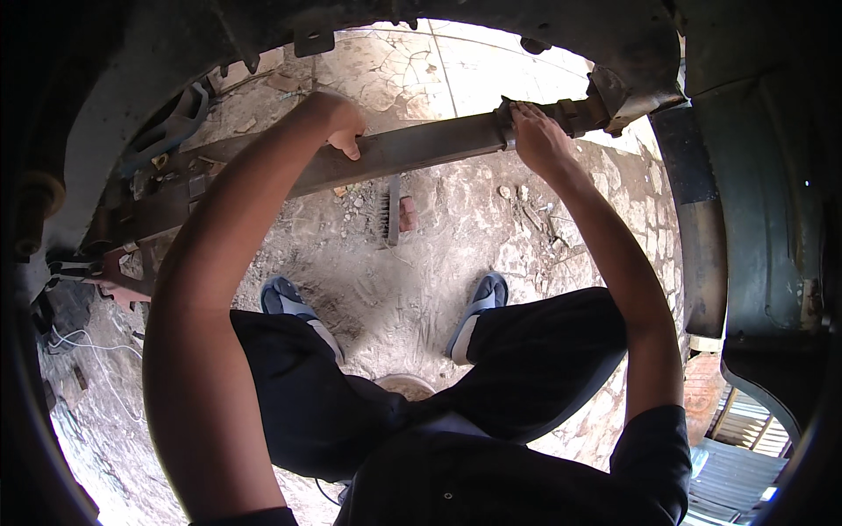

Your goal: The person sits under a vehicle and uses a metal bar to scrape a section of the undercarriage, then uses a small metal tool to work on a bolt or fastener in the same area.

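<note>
A long dark metal beam (430,144) slants across the upper middle, its right end higher than its left. My left hand (340,124) is curled over the beam's far edge, with one digit pointing down its near face; the other fingers are mostly hidden. Farther right, my right hand (541,136) grips the beam beside a clamp-like band (505,124). Its fingers lie over the top edge, and the undersides of those fingers are out of sight. Below the beam, on the ground, lies a brush (391,212) with stiff dark bristles, next to a reddish brick piece (408,214).
Dark curved vehicle bodywork (759,202) surrounds the space above and right. At the right stands a dark cylinder (703,254). White cable (101,347) lies at the left. My shoes (289,298) rest on dusty, rubble-strewn ground, with a round rim (405,383) between my legs.
</note>
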The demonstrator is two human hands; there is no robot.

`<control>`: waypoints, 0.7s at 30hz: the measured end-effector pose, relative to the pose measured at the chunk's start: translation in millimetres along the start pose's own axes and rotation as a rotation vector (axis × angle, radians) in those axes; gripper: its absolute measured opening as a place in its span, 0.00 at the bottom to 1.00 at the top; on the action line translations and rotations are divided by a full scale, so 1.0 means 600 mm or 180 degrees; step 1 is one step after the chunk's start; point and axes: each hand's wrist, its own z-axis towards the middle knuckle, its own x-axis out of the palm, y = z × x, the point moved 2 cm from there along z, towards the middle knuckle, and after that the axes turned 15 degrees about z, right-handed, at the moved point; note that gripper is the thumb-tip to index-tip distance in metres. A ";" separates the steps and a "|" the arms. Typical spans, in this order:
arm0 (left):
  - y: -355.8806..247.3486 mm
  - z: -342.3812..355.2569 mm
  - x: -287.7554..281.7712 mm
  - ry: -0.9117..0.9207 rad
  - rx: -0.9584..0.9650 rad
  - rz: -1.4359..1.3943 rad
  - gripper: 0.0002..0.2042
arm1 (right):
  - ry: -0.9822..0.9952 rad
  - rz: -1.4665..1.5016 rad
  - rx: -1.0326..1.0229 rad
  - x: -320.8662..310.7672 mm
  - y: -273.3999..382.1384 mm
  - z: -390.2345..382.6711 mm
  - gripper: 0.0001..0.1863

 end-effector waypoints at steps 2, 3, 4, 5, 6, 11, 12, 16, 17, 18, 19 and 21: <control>0.002 0.003 0.005 0.0039 0.0000 0.0002 0.33 | -0.0008 0.0268 -0.0055 0.006 0.018 -0.004 0.20; 0.002 0.002 0.003 0.0044 -0.0001 0.0007 0.33 | 0.0029 0.0283 -0.0146 0.005 0.022 -0.005 0.20; 0.000 0.000 0.002 0.0052 -0.0004 0.0011 0.33 | 0.0067 0.0300 -0.0239 0.004 0.027 -0.006 0.20; -0.002 -0.001 -0.002 -0.0014 -0.0002 0.0038 0.33 | 0.0088 0.0297 -0.0322 0.002 0.023 -0.007 0.20; -0.005 -0.002 -0.006 -0.0078 -0.0002 0.0064 0.33 | 0.0000 0.0173 -0.0294 -0.001 0.013 -0.008 0.21; -0.004 -0.001 -0.011 -0.0008 -0.0001 -0.0018 0.33 | 0.0013 -0.0231 -0.0028 0.000 -0.012 -0.009 0.24; 0.002 0.006 -0.002 0.0032 -0.0011 -0.0051 0.33 | -0.0133 -0.0290 -0.0140 0.005 -0.004 -0.009 0.21; 0.003 0.005 0.010 0.0088 -0.0070 -0.0068 0.33 | 0.0096 0.0365 -0.0107 -0.001 0.030 -0.012 0.21; -0.001 0.004 -0.001 0.0073 -0.0050 -0.0055 0.34 | 0.0038 0.0343 -0.0174 -0.005 0.008 -0.014 0.22; -0.001 0.004 -0.006 0.0081 -0.0042 -0.0053 0.34 | -0.0011 0.0340 -0.0258 -0.007 -0.005 -0.013 0.23; -0.001 0.004 -0.011 0.0089 -0.0034 -0.0051 0.34 | -0.0080 0.0210 -0.0244 -0.009 -0.020 -0.014 0.22; 0.003 0.012 0.000 -0.0215 0.0032 0.0073 0.30 | -0.0214 -0.0018 -0.0234 -0.012 -0.030 -0.014 0.22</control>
